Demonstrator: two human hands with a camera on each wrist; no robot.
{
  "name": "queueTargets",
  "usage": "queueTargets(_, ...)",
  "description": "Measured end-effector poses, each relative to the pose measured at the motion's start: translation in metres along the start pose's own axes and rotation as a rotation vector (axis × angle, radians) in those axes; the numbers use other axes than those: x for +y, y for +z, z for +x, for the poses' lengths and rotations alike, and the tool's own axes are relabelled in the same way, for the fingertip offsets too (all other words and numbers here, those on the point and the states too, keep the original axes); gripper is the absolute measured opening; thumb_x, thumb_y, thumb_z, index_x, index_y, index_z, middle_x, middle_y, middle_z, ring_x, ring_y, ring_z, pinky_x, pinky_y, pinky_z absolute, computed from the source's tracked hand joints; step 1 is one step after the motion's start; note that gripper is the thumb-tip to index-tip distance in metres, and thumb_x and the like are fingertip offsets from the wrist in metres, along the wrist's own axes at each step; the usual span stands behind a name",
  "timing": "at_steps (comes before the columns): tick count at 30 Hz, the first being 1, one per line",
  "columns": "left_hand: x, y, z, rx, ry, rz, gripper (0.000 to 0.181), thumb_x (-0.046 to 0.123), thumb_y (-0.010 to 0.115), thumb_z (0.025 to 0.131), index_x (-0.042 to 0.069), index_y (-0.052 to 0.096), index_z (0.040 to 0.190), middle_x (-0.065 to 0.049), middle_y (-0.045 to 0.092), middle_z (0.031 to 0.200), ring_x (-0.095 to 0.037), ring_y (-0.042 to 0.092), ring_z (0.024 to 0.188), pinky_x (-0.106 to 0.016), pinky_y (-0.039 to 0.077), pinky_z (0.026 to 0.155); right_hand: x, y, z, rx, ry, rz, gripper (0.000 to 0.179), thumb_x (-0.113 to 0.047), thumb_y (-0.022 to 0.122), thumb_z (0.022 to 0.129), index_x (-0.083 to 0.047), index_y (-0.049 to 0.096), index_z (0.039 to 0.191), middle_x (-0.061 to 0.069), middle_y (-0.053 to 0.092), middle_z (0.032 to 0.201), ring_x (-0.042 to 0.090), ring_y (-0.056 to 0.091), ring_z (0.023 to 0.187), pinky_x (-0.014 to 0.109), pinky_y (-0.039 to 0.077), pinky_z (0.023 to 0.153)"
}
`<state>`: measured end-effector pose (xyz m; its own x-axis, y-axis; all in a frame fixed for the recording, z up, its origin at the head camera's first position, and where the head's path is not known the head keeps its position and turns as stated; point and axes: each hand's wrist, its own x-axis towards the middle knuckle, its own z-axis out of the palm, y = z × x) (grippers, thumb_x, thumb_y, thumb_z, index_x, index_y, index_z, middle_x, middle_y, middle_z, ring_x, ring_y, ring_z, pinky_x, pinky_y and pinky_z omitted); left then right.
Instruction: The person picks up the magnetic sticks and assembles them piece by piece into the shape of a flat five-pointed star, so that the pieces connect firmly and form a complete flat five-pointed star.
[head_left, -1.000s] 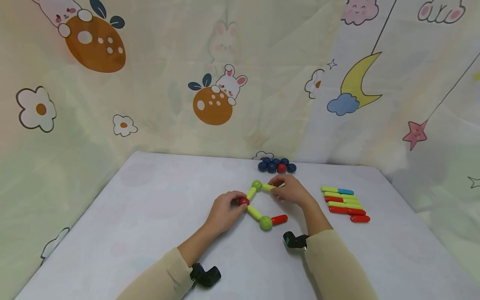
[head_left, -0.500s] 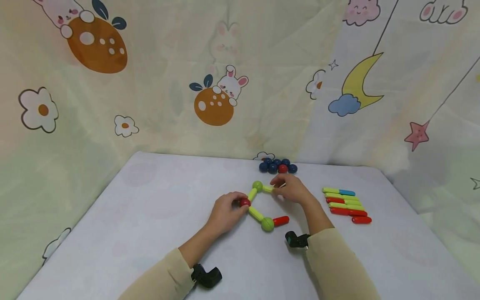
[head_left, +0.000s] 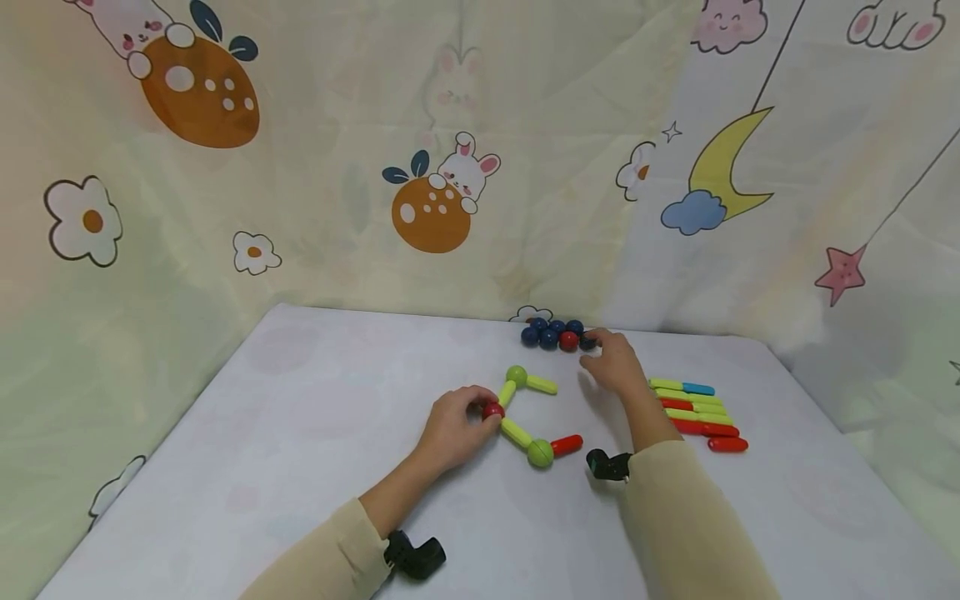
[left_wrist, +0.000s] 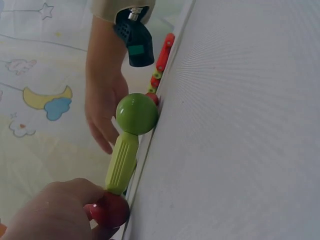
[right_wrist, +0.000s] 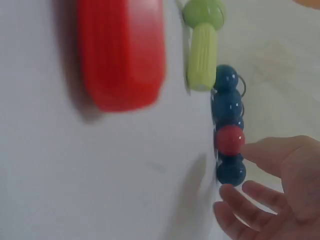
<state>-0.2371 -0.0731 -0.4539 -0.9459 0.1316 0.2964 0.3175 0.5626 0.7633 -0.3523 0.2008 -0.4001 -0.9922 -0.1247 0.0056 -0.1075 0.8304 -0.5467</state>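
My left hand (head_left: 450, 429) pinches a red ball (head_left: 492, 411) between thumb and fingers. From that ball two yellow-green sticks (head_left: 516, 432) branch out, each ending in a green ball (head_left: 540, 453). A red stick (head_left: 567, 444) extends from the nearer green ball, and another yellow-green stick (head_left: 542, 385) from the farther one. My right hand (head_left: 617, 364) reaches to the right end of a cluster of dark blue balls (head_left: 548, 339). In the right wrist view its thumb and fingers are spread around the end blue ball (right_wrist: 231, 171), beside a loose red ball (right_wrist: 230, 140).
Right of the joined pieces lies a row of sticks (head_left: 697, 407) in yellow-green, red and blue, partly behind the right wrist. A separate red stick (head_left: 728, 445) lies at its near end. The white table (head_left: 300, 467) meets a printed cloth backdrop (head_left: 322, 208).
My right hand has let go of the far yellow-green stick and moved back and right to the blue balls. My left hand keeps its pinch on the red ball.
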Motion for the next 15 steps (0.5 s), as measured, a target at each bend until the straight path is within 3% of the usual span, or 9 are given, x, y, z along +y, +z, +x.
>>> queueTargets(5, -0.002, 0.002, 0.000, 0.012, 0.012, -0.021, 0.013, 0.018, 0.073, 0.092, 0.016, 0.074, 0.104, 0.006, 0.071, 0.093, -0.015, 0.060, 0.091, -0.033, 0.049, 0.085, 0.006, -0.003, 0.008, -0.070, -0.009, -0.077, 0.069, -0.015, 0.056, 0.098, 0.008, 0.028, 0.157, 0.037, 0.027, 0.159, 0.053, 0.032, 0.147, 0.062, 0.027, 0.123)
queueTargets(9, -0.002, 0.004, 0.001, 0.007, 0.018, -0.039, 0.006, 0.020, 0.072, 0.093, 0.018, 0.073, 0.099, 0.009, 0.070, 0.089, -0.014, 0.060, 0.088, -0.031, 0.047, 0.083, 0.006, -0.005, 0.013, -0.110, 0.007, -0.105, 0.066, -0.012, 0.049, 0.102, 0.007, 0.024, 0.159, 0.034, 0.024, 0.163, 0.051, 0.025, 0.151, 0.061, 0.022, 0.124)
queueTargets(12, -0.002, 0.003, 0.002, 0.013, 0.005, -0.045, 0.005, 0.022, 0.070, 0.095, 0.019, 0.073, 0.097, 0.010, 0.071, 0.088, -0.013, 0.061, 0.088, -0.031, 0.048, 0.084, 0.005, -0.005, 0.015, -0.090, 0.016, -0.107, 0.062, -0.011, 0.048, 0.101, 0.007, 0.029, 0.158, 0.034, 0.029, 0.161, 0.052, 0.030, 0.149, 0.062, 0.025, 0.123)
queueTargets(15, -0.002, 0.001, 0.004, 0.031, -0.013, -0.034, 0.006, 0.021, 0.067, 0.096, 0.019, 0.073, 0.097, 0.009, 0.072, 0.089, -0.012, 0.060, 0.089, -0.031, 0.050, 0.084, 0.005, -0.002, 0.016, -0.019, 0.043, -0.088, 0.058, -0.014, 0.051, 0.100, 0.004, 0.038, 0.153, 0.035, 0.038, 0.153, 0.051, 0.042, 0.139, 0.062, 0.034, 0.118)
